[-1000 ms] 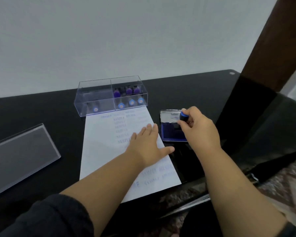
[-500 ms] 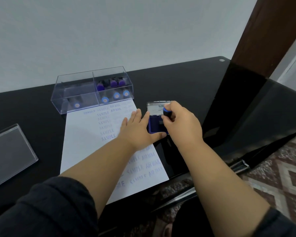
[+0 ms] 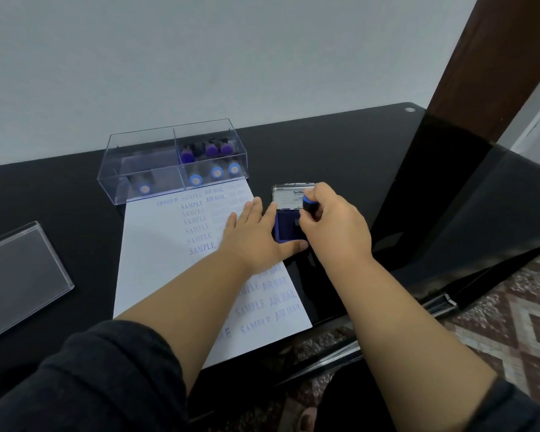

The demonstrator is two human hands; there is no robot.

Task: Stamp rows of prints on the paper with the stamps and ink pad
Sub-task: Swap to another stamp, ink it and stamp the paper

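Here the right hand [image 3: 334,232] grips a round-topped stamp [image 3: 309,204] on the ink pad [image 3: 289,229].

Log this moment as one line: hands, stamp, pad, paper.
right hand: grips stamp on open ink pad | left hand: flat on paper, thumb at pad | stage: inking

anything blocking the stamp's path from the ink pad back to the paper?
Yes: the left hand lies flat on the paper, its thumb at the ink pad, right between the stamp in the right hand and the sheet.

Right hand [image 3: 334,226] presses stamp [image 3: 309,204] into ink pad [image 3: 286,229]; left hand [image 3: 256,238] flat on paper [image 3: 156,260].
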